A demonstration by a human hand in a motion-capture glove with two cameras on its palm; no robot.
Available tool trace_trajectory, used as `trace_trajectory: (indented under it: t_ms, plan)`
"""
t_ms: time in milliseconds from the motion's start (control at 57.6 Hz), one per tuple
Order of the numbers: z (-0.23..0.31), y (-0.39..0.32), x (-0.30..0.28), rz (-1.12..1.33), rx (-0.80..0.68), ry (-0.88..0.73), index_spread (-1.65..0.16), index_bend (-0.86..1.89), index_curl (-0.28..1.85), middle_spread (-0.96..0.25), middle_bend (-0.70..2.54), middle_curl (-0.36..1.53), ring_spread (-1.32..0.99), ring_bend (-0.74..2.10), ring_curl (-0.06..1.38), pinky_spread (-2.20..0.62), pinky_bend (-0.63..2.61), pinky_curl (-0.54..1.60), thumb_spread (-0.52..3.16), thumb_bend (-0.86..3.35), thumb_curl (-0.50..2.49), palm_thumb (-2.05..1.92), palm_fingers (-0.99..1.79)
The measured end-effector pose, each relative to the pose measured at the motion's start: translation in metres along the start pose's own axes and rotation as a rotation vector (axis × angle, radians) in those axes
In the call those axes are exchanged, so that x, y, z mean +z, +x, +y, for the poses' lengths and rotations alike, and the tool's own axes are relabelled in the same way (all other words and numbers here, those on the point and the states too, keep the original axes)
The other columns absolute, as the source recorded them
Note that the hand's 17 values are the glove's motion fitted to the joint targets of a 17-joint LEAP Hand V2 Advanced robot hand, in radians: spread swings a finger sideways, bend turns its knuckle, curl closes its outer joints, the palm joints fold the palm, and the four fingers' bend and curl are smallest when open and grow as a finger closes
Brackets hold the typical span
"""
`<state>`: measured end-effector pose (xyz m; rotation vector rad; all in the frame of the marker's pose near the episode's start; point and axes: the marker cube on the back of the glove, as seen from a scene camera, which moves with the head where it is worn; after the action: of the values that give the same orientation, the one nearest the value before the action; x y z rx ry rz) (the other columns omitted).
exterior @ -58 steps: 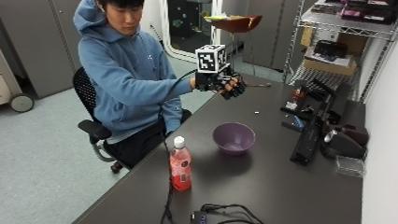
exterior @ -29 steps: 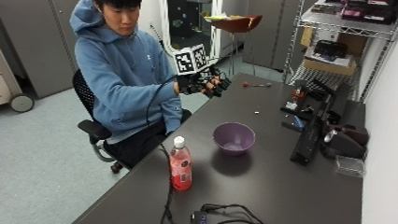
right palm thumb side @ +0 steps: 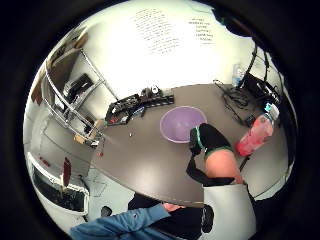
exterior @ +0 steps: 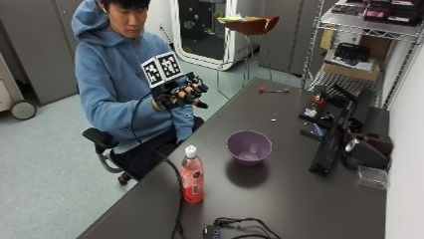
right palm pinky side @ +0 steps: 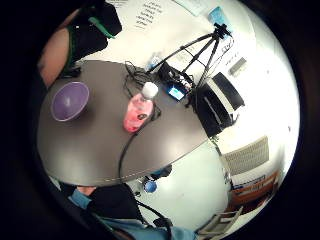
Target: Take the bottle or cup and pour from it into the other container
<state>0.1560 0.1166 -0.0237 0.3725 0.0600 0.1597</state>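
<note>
Standing upright, cap up: bottle [exterior: 191, 176] | beside bowl [exterior: 249, 147] | right hand [exterior: 180, 94] grip loosely curled, empty

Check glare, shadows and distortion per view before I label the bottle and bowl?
Outside view: even light, soft shadow under the purple bowl, pink bottle readable, no glare on the table. Little finger palm view: strong fisheye, table edge bowed, white wall washed out. Thumb palm view: same bending, bright wall, a gloved finger overlaps the bowl's rim.

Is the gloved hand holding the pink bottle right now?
No, the gloved right hand is raised near the person's chest, and the pink bottle stands untouched on the table.
</note>
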Motion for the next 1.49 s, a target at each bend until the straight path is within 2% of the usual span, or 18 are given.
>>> trace_trajectory:
  t_ms: [434,591,764,869,1008,1112,1320,1494]
  plan:
    - [0.033,0.075,0.001,-0.051,0.083,0.179,-0.35,0.11,0.21,0.06,0.18,0.29,0.10,0.42,0.31,0.23,0.60,0.36,0.94,-0.03,0.46,0.75,0.27]
    - [0.036,0.102,0.007,-0.105,0.090,0.185,-0.36,0.11,0.20,0.07,0.19,0.30,0.10,0.43,0.31,0.23,0.61,0.36,0.95,-0.03,0.46,0.73,0.26]
    - [0.038,0.130,0.016,-0.292,0.097,0.150,-0.36,0.11,0.19,0.07,0.20,0.31,0.10,0.44,0.31,0.24,0.61,0.36,0.96,-0.03,0.45,0.69,0.24]
    - [0.041,0.150,0.024,-0.375,0.096,0.119,-0.36,0.11,0.19,0.06,0.20,0.32,0.10,0.45,0.32,0.25,0.59,0.35,0.96,-0.03,0.45,0.68,0.22]
    - [0.036,0.183,0.042,-0.536,0.126,-0.064,-0.36,0.12,0.19,0.06,0.21,0.33,0.10,0.45,0.31,0.26,0.57,0.35,0.96,-0.03,0.45,0.66,0.21]
    - [0.022,0.208,0.062,-0.691,0.090,-0.103,-0.36,0.12,0.19,0.06,0.20,0.33,0.09,0.45,0.31,0.27,0.56,0.35,0.95,-0.03,0.44,0.65,0.19]
    - [0.005,0.236,0.099,-0.879,0.082,-0.278,-0.36,0.13,0.19,0.05,0.20,0.33,0.09,0.45,0.31,0.27,0.54,0.34,0.93,-0.03,0.44,0.67,0.18]
    - [-0.005,0.240,0.134,-0.971,0.095,-0.354,-0.36,0.13,0.19,0.05,0.20,0.34,0.09,0.46,0.30,0.28,0.52,0.34,0.91,-0.03,0.44,0.69,0.18]
